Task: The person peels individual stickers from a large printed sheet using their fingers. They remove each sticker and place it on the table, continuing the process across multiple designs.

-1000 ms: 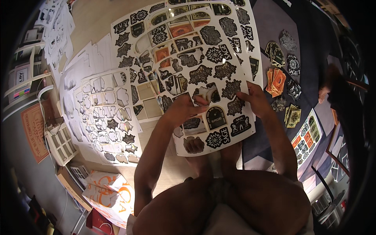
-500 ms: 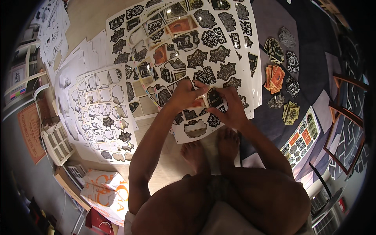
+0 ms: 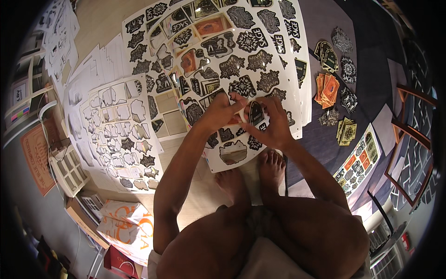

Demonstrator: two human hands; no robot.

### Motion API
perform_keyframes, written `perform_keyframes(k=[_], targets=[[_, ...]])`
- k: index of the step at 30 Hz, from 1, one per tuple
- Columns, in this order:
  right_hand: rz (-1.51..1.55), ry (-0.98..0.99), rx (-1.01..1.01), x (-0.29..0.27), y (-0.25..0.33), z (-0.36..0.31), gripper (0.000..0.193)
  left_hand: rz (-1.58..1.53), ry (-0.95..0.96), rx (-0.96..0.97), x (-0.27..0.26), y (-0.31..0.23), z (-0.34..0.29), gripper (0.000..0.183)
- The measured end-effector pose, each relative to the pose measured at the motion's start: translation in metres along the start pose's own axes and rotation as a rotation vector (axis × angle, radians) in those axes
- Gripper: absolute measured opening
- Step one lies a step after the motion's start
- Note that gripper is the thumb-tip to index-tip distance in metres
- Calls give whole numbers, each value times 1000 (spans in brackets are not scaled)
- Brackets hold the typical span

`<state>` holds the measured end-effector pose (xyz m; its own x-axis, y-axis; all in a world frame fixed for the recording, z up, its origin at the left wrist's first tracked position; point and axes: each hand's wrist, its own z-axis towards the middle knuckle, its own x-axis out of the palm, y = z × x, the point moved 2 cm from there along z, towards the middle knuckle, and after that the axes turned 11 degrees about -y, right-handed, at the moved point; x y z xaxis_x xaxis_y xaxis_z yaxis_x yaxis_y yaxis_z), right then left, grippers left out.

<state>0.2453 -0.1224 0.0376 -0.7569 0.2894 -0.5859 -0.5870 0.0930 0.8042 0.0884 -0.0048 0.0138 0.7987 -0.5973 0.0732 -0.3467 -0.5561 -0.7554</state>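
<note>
A large white sheet of die-cut stickers (image 3: 274, 69), mostly black and grey, lies in front of me, with several cut-out openings in it. My left hand (image 3: 222, 111) is over its lower part, thumb and fingers drawn together. Whatever sits in that pinch is too small to make out. Just right of it is a dark arched sticker (image 3: 256, 113) with pale lettering. My right hand (image 3: 274, 123) arches around this sticker, index finger near its top and thumb near its lower left, the two spread apart. An orange sticker shows partly beneath the left fingers.
Loose sticker piles lie on the dark mat at right, including orange cards (image 3: 327, 89), arched black ones (image 3: 326, 56) and yellowish ones (image 3: 346, 132). A smaller sticker sheet (image 3: 357, 160) is nearby. Used sheets (image 3: 118, 135) spread left, beside a white bag (image 3: 125, 225). My bare feet (image 3: 272, 169) are close.
The right index finger has lifted off the arched sticker's top, and more of that sticker shows. The right hand has opened slightly; the left hand has barely moved.
</note>
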Motion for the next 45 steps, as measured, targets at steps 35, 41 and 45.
perform_keyframes(k=[35,41,45], targets=[[-432,-427,-16,-81,-28,-43,7,-118,-47,-162,-3,-3,-9,19],[-434,-662,124,-108,-50,-34,12,18,-86,-153,0,-12,-14,22],[-567,-728,-127,-143,-68,18,19,-96,-49,-94,-2,-7,-10,21]])
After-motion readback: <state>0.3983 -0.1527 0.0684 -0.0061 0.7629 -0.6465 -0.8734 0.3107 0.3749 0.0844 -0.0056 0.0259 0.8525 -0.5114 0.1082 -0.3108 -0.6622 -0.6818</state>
